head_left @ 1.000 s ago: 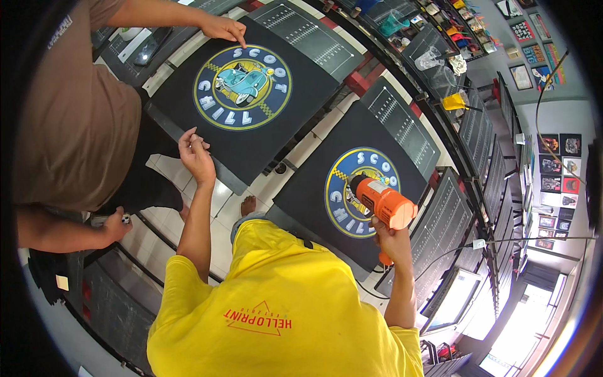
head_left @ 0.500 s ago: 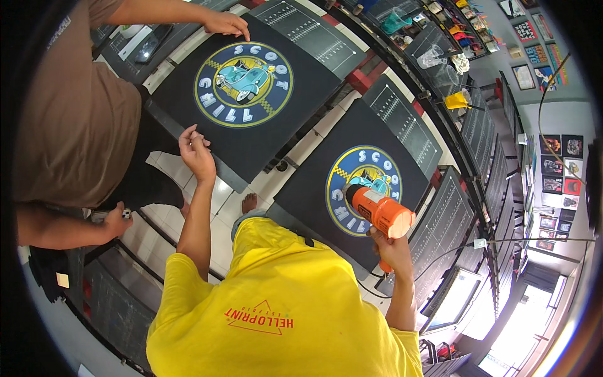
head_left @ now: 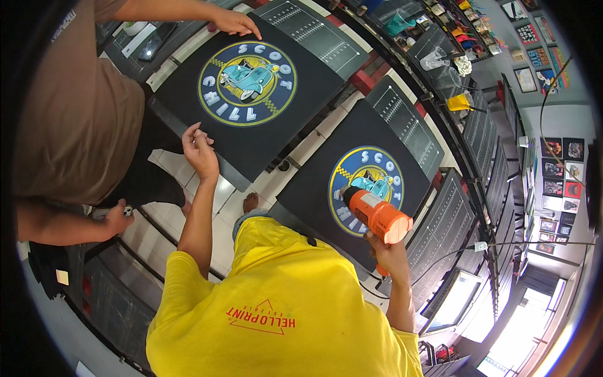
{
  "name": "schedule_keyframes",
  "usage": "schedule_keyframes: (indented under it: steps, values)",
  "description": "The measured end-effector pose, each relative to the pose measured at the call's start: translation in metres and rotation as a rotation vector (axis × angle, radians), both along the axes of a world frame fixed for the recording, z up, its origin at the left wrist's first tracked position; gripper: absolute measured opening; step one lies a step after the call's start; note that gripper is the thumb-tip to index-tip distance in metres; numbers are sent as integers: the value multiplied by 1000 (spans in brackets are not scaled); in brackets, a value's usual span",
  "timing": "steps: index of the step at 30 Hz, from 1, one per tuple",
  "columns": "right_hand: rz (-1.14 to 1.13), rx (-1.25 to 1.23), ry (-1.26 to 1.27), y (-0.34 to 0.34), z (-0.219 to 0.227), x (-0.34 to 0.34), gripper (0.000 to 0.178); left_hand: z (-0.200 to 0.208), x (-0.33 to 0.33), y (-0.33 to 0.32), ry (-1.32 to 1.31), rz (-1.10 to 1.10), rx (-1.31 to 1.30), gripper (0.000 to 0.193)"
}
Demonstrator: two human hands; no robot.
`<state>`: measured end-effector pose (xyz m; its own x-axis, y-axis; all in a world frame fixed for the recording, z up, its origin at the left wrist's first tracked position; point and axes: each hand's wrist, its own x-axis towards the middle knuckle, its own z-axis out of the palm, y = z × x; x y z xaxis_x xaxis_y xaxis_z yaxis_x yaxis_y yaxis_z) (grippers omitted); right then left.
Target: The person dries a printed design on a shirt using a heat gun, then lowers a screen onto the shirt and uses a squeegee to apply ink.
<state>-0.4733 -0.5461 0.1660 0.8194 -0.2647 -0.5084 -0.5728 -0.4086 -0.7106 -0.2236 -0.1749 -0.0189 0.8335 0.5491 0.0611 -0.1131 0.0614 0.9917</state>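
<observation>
My right hand [head_left: 391, 254] is closed round the handle of an orange heat gun [head_left: 380, 215]. Its dark nozzle is over the round scooter print [head_left: 344, 182] on the right black fabric [head_left: 317, 169], covering part of the design. My left hand [head_left: 201, 151] is beside the near edge of the left black fabric [head_left: 176, 97], fingers loosely bent and apart, nothing in them. That fabric bears a matching round scooter print [head_left: 248, 81] and lies flat on a board. At its far edge, a co-worker's hand [head_left: 237, 24] reaches with a finger extended.
The co-worker in a brown shirt [head_left: 94, 119] stands at left, the other hand [head_left: 117, 220] holding a phone-like object. Grey marked boards [head_left: 311, 34] extend behind the fabrics. A black cord [head_left: 433, 261] trails right of the heat gun. Plastic cups [head_left: 433, 60] stand on the far rack.
The heat gun has shifted slightly left and tilted a little over the right print. My left hand stays nearly still. The co-worker's far hand has moved slightly right along the fabric's edge.
</observation>
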Motion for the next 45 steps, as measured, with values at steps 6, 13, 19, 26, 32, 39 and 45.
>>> schedule_keyframes:
  steps: [6, 13, 19, 26, 32, 39, 45]
  values:
    - [87, -44, -133, 7, -1, 1, 40, -6, 2, 2, -18, 10, -11, 21]
    - [141, -55, -157, 10, 2, 2, 41, -7, 1, 4, -9, 5, -8, 21]
    - [122, -86, -165, 9, -7, 1, 40, -1, 1, 1, 5, 7, 23, 21]
    - [162, -127, -179, 9, -7, 1, 42, 4, 0, -2, 9, 5, -4, 20]
    - [-96, 3, 87, 20, 17, 7, 48, 4, 1, -2, 30, 10, -11, 20]
    - [-15, -29, 16, 8, 6, -20, 50, -7, 2, 2, 0, 22, 39, 19]
    - [-78, 36, 76, 14, 16, -22, 48, -2, 2, 1, 25, 25, 31, 20]
